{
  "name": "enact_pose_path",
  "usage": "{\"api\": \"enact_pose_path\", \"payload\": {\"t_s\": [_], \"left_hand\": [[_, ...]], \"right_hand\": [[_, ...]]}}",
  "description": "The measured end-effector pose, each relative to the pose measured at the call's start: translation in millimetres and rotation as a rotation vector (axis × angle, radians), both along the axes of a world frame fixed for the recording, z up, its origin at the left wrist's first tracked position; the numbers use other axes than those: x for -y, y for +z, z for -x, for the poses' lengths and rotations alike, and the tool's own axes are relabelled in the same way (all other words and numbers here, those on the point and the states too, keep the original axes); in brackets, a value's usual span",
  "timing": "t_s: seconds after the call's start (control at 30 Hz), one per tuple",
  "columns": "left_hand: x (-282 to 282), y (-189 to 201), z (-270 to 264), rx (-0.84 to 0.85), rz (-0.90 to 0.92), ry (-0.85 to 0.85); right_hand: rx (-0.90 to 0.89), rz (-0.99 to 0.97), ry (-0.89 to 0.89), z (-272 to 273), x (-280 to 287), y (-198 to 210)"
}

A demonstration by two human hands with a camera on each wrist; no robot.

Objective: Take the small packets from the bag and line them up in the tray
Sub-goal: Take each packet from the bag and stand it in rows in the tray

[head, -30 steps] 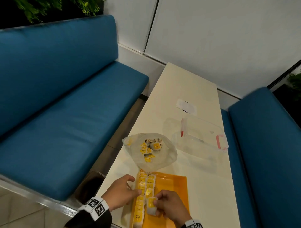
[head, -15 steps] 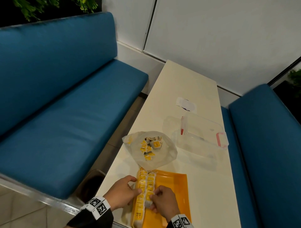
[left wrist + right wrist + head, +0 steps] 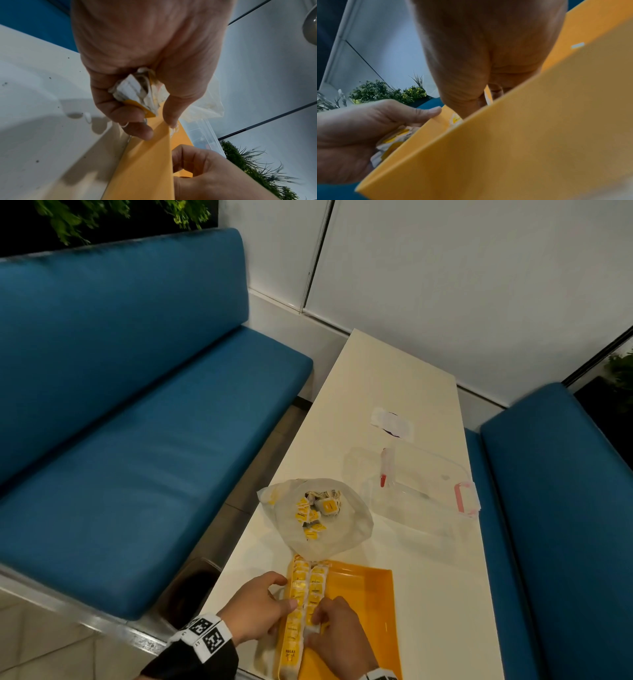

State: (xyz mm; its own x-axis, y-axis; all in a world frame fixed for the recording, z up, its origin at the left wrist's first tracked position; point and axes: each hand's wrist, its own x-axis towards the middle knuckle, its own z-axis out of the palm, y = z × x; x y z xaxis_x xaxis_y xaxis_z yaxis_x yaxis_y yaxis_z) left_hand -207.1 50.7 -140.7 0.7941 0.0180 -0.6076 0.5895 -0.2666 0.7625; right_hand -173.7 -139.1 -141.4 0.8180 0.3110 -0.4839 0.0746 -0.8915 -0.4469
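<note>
Where "RELAX" reads on tray (image 3: pixel 363 594) packets (image 3: pixel 291 655), left hand (image 3: pixel 255 609) clutching spares, right hand (image 3: pixel 337 635) pinching one.

Dim, soft indoor light; faint shadows. Wide-angle bending at edges. Blurred, out-of-focus orange tray (image 3: pixel 539 135) close up in right-wrist view.

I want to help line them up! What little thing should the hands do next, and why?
Probably the right hand should press its packet flat onto the near end of the second row in the orange tray, then take another from the left hand, which holds a bunch of spare packets. That row is shorter.
</note>
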Motion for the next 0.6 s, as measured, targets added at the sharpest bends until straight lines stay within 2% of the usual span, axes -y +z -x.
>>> {"api": "enact_pose_path", "payload": {"t_s": [0.27,0.33,0.47,0.6], "left_hand": [[-1,4,1,-0.016,0.002,-0.009],[-5,7,3,-0.027,0.050,0.038],[-21,20,7,-0.061,0.399,0.242],[-28,39,7,-0.040,0.634,0.286]], "right_hand": [[0.055,0.034,0.020,-1,-9,4],[0.065,0.038,0.021,0,-6,8],[0.173,-0.020,-0.030,-4,-4,30],[0.194,-0.314,-0.017,-4,-22,69]]}}
